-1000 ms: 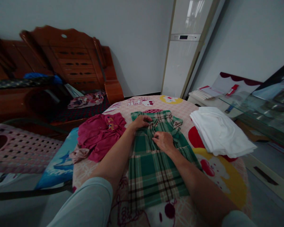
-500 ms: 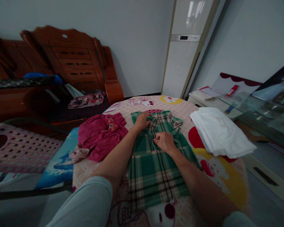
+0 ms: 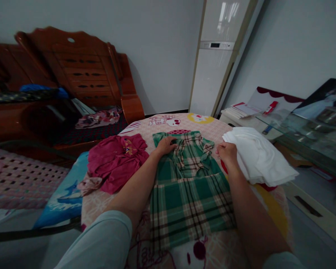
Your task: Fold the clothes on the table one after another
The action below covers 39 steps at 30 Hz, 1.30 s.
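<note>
A green plaid garment (image 3: 190, 201) lies spread over the middle of the round table, its upper part gathered and wrinkled. My left hand (image 3: 167, 145) rests on its upper left part, palm down, fingers apart. Off the garment's upper right edge is my right hand (image 3: 226, 151), its fingers curled closed beside the folded white cloth (image 3: 263, 157); whether anything is inside them is too small to tell. To the left lies a crumpled magenta garment (image 3: 117, 158) with an embroidered figure.
The patterned tablecloth (image 3: 137, 129) covers the table. Behind it stand a wooden chair (image 3: 86, 71) and a white cabinet unit (image 3: 211, 74). A glass shelf (image 3: 310, 138) is at the right, a pink woven seat (image 3: 22, 179) and blue cushion (image 3: 67, 196) at the left.
My right hand has moved right, from the garment's middle to beside the white cloth. The plaid garment lies spread wider at the right. My left hand has stayed on its upper left part.
</note>
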### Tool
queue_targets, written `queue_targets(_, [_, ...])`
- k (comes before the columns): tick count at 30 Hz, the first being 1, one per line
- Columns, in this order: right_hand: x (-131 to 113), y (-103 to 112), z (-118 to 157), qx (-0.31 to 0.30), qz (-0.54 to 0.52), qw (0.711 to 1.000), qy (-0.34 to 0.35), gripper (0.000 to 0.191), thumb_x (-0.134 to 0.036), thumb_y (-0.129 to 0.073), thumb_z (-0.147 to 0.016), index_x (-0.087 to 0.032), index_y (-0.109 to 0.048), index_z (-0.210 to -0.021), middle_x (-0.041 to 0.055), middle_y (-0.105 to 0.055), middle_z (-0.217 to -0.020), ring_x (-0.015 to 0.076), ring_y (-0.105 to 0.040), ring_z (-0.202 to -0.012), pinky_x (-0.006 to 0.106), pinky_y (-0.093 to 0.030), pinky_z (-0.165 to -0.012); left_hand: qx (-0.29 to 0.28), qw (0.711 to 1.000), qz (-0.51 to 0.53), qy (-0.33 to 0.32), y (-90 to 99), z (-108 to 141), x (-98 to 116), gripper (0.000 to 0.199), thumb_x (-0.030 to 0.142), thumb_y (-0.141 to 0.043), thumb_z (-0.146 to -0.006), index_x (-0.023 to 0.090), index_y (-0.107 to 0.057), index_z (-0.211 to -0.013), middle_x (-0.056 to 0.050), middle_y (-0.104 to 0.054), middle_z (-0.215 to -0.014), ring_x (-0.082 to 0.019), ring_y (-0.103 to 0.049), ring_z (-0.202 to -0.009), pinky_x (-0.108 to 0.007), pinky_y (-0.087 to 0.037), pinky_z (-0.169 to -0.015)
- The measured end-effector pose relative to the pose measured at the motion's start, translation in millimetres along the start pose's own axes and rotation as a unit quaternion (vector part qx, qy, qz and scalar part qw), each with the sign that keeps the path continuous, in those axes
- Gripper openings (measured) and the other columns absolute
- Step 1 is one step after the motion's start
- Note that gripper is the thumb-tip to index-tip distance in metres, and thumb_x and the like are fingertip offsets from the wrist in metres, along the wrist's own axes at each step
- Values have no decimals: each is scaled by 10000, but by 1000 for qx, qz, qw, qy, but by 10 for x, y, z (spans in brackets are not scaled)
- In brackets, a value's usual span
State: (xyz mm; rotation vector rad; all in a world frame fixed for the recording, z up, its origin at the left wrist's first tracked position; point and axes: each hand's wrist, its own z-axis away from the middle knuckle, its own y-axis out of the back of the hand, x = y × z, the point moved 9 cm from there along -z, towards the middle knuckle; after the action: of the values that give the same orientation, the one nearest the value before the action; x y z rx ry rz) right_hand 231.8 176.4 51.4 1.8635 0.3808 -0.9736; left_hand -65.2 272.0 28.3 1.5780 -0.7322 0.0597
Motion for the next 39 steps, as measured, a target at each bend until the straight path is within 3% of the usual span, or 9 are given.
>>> queue_targets(6, [89, -117, 30, 13, 96, 994, 46, 293, -194, -531, -800, -129, -779, -942, 137, -769, -945, 230, -700, -896, 303, -510, -834, -1, 1000, 17, -3, 135, 3, 113, 353, 229, -635, -832, 166, -711, -1172, -75, -732, -1095, -208, -674, -930, -295, -487, -919])
queue_targets(11, [5, -242, 72, -15, 98, 992, 78, 313, -279, -588, -844, -128, -757, -1060, 121, -766, -962, 242, -696, -910, 331, -512, -856, 13, 996, 57, -63, 309, -4, 622, 302, 199, -569, -859, 171, -741, -1106, -48, -747, -1074, -193, -679, -939, -276, -488, -913])
queue_targets(15, [-118, -399, 129, -67, 101, 983, 140, 360, -313, -651, -834, -175, -733, -1156, 94, -756, -1038, 246, -686, -959, 342, -507, -874, -73, 984, 83, -142, 118, 20, 1115, 340, 213, -516, -887, 179, -711, -1164, -25, -751, -1069, -169, -678, -957, -252, -500, -890])
queue_targets(18, [-142, -446, 151, -70, 125, 976, 165, 375, -265, -644, -841, -188, -719, -1200, 100, -741, -1090, 256, -670, -1017, 349, -489, -912, -135, 974, 62, -170, -99, -4, 1331, 351, 190, -503, -880, 181, -711, -1162, -21, -753, -1048, -173, -674, -985, -255, -500, -913])
queue_targets(23, [-122, -449, 155, -44, 195, 965, 169, 323, -321, -580, -898, -207, -745, -1152, 123, -730, -1010, 288, -652, -985, 392, -476, -897, -132, 978, 39, -154, -317, -242, 1469, 359, 149, -472, -876, 183, -739, -1113, -32, -756, -1032, -188, -674, -1015, -272, -501, -957])
queue_targets(29, [-81, -519, 128, -61, 153, 967, 196, 280, -250, -570, -872, -145, -750, -1060, 142, -714, -1039, 274, -640, -1013, 385, -487, -925, -54, 988, 115, -89, -573, -370, 1233, 377, 91, -509, -851, 133, -712, -1166, -92, -702, -1229, -204, -636, -1151, -318, -462, -1055])
queue_targets(34, [-238, -427, 162, -24, 35, 965, 260, 345, -242, -547, -858, -164, -717, -1148, 130, -691, -1190, 271, -607, -1146, 431, -453, -1039, -31, 960, 278, -23, -595, -413, 907, 363, 126, -521, -875, 154, -676, -1202, -62, -743, -1071, -161, -694, -887, -290, -563, -837])
queue_targets(37, [-527, -534, 358, -86, -31, 933, 349, 381, -285, -556, -870, -168, -698, -1203, 134, -627, -1341, 265, -560, -1258, 435, -421, -1089, -14, 956, 291, 39, -500, -454, 703, 298, 223, -457, -947, 150, -717, -1072, -61, -748, -960, -169, -688, -824, -288, -557, -775])
queue_targets(39, [-676, -656, 519, -162, -58, 906, 387, 321, -310, -557, -879, -181, -744, -1106, 124, -671, -1282, 255, -604, -1212, 418, -451, -1059, 22, 965, 251, 70, -393, -456, 570, 356, 289, -408, -985, 149, -735, -998, -74, -746, -933, -188, -682, -853, -299, -539, -803])
